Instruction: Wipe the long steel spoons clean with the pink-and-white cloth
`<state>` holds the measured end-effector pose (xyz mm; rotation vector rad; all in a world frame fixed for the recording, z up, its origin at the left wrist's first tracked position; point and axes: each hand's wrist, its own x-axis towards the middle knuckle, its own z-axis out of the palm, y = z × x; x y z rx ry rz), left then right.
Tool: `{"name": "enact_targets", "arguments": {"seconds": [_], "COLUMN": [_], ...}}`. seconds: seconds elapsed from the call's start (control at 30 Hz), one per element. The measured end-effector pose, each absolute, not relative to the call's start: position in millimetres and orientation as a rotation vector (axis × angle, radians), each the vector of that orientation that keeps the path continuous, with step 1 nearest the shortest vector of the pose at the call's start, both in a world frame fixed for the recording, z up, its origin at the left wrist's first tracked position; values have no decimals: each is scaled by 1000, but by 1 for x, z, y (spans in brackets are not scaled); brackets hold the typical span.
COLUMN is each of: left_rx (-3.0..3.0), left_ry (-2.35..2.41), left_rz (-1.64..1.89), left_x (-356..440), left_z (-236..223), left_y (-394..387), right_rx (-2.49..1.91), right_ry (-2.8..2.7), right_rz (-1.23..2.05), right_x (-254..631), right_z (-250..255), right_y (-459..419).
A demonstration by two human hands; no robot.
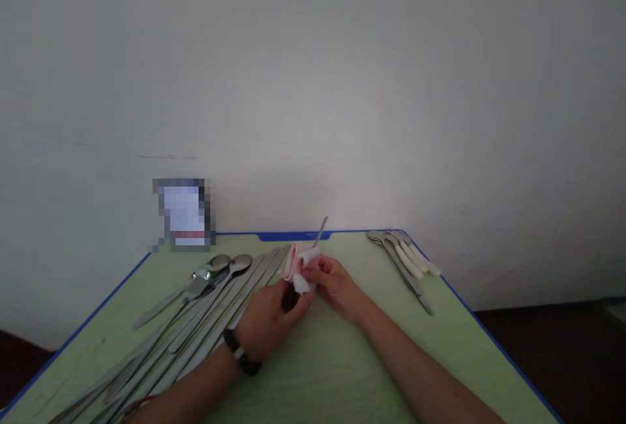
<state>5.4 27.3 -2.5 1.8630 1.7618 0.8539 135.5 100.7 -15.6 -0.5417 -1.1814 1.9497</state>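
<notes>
Utensil | axis slanted, tip up rightward | left fingers, right fingers clamped on cloth

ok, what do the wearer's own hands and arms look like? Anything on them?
Left hand: no glove; black, chunky bracelet with one pale section round the wrist. Right hand: no glove, nothing on the wrist, no sleeve on the visible forearm. A reddish strip by the left forearm, at the bottom of the frame, is too unclear to identify.
</notes>
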Motion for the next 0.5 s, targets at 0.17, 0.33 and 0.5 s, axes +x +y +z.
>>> {"name": "enact_targets", "arguments": {"seconds": [0.17,0.33,0.5], "left_rx": [1892,1933,1978], "left_ry": [1753,1700,1673], "left_rz": [770,716,668], "left_x": [6,5,5], "left_z": [1,3,3], "left_y": [31,29,26], "right_rx": [-604,-659,-680], "right_ry": [-1040,-890,-800], "right_rz": [1953,1912,1861], "right_x": [134,134,135], "right_z": [-16,-18,-17], "right_y": [103,109,113]}}
